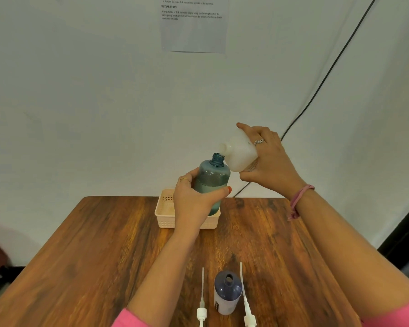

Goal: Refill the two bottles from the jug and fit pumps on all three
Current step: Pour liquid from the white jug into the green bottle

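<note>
Teal bottle (pixel 213 179), milky white jug (pixel 240 151), peach basket (pixel 165 212)

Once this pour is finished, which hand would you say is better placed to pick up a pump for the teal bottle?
Probably the right hand: it can set the white jug down and reach the pumps near the table's front edge, while the left hand steadies the open teal bottle.

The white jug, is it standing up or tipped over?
Tipped. The right hand holds the white jug leaning sideways, its open mouth right above the neck of the teal bottle, held by the left hand.
</note>
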The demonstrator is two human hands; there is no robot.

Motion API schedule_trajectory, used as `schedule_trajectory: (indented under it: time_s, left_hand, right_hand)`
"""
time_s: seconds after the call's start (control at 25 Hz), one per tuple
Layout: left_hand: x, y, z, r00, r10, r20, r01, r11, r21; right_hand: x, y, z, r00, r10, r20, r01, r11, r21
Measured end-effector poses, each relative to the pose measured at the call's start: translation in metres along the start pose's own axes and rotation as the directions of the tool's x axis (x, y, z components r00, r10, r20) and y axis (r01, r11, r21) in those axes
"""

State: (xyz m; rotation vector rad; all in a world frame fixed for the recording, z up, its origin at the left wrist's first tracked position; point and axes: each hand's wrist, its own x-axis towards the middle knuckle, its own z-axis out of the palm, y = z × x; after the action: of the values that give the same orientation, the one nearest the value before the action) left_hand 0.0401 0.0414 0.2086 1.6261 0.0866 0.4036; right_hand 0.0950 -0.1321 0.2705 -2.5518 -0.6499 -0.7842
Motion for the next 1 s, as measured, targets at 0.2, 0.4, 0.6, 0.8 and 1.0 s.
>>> schedule_trajectory:
  time_s: [0.2, 0.4, 0.6, 0.8, 1.0]
  left_hand:
    - [0.000, -0.003, -0.004, 1.000, -0.004, 0.012, 0.004, 0.999, -0.037]
    - [0.000, -0.013, -0.010, 1.000, -0.009, 0.005, 0.009, 0.999, -0.039]
    - [-0.002, -0.038, -0.018, 1.000, -0.024, -0.011, 0.024, 1.000, -0.001]
    - [-0.006, -0.073, -0.029, 0.996, -0.076, -0.044, 0.078, 0.996, 0.046]
    - [-0.013, -0.116, -0.043, 0.990, -0.129, -0.063, 0.135, 0.985, 0.105]
  right_hand:
    - [-0.009, 0.001, 0.007, 0.993, 0.108, 0.038, -0.113, 0.983, 0.143]
    - [-0.025, 0.006, 0.023, 0.971, 0.236, 0.034, -0.233, 0.906, 0.353]
    - [-0.045, 0.011, 0.040, 0.933, 0.347, 0.095, -0.342, 0.776, 0.529]
    - [-0.066, 0.022, 0.060, 0.881, 0.441, 0.174, -0.442, 0.632, 0.637]
    - [-0.088, 0.025, 0.078, 0.848, 0.504, 0.163, -0.477, 0.593, 0.648]
